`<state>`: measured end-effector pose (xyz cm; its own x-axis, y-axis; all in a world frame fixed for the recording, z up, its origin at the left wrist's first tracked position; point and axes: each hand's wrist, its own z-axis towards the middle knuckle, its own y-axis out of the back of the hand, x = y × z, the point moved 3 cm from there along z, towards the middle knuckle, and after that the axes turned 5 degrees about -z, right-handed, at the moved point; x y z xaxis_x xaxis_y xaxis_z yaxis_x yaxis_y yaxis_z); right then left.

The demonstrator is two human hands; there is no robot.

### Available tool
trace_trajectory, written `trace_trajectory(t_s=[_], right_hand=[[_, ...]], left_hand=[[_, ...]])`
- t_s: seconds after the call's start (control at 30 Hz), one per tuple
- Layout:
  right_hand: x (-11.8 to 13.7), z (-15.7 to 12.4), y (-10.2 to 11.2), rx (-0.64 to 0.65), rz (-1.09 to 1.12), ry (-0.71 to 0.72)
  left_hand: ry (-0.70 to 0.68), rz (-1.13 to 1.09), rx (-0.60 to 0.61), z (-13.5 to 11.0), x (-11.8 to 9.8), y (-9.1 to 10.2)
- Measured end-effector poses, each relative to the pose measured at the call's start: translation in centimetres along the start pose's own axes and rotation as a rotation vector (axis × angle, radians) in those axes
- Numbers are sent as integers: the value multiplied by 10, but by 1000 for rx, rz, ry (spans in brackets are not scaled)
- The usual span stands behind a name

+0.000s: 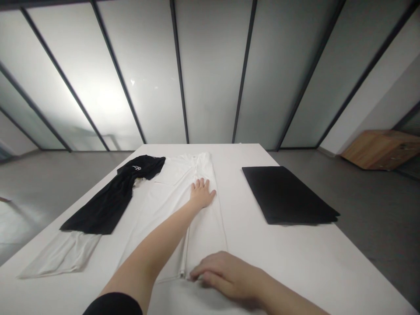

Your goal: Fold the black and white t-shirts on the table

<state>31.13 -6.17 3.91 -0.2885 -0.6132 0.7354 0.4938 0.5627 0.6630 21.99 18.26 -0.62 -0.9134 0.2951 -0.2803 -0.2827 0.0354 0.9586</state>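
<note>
A white zip-up jacket [164, 210] lies spread on the white table, its front zipper running lengthwise down to the near hem. My left hand [202, 193] rests flat on the upper part of it, fingers spread, with the arm stretched across the cloth. My right hand [229, 275] is at the near hem, close to the zipper's lower end. Its fingers are curled and pressed together at the cloth edge; the fingertips partly hide what they pinch. Left of the jacket lies a black garment [108, 201] with white lettering, over a white sleeve [62, 253].
On the right side of the white table [295, 258] lies a flat black board or stack of sheets [288, 194]. Frosted glass panels [210, 74] with dark frames stand behind the table. A wooden box-like piece [380, 148] is on the floor at the far right.
</note>
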Motion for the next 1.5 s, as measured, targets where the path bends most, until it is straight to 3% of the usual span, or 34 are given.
trace_trajectory(t_s=[0.1, 0.13, 0.2, 0.3, 0.5, 0.63, 0.83, 0.97, 1.1, 1.2, 1.4, 1.5], right_hand=[[-28, 2, 12, -294, -164, -166], [-38, 2, 14, -339, -244, -237], [-53, 2, 13, -291, -392, -366], [-58, 0, 5, -100, -518, -450], [-32, -4, -6, 11, -501, -411], [-20, -2, -2, 54, -443, -335], [-10, -3, 11, -44, -366, -145], [-9, -5, 19, -48, -395, -164], [-12, -9, 24, -49, -359, -131], [-19, -12, 29, -166, -271, -97], [-40, -18, 45, -595, -135, -147], [-51, -20, 50, -735, -73, -190]], left_hand=[[6, 15, -10, 2, -2, 1], [10, 23, -10, 3, -2, 2], [16, 44, -7, 4, -3, 4], [19, 78, 9, 5, -4, 7], [4, 109, -3, 3, -10, 15], [-56, 124, -39, -7, -27, 18], [-93, 108, 3, -39, -46, 2], [-159, 61, 69, -62, -46, -5], [-195, 25, 55, -84, -48, -5], [-202, 17, 40, -101, -52, -5], [-318, 10, 175, -140, -58, -6], [-339, -13, 150, -158, -60, 2]])
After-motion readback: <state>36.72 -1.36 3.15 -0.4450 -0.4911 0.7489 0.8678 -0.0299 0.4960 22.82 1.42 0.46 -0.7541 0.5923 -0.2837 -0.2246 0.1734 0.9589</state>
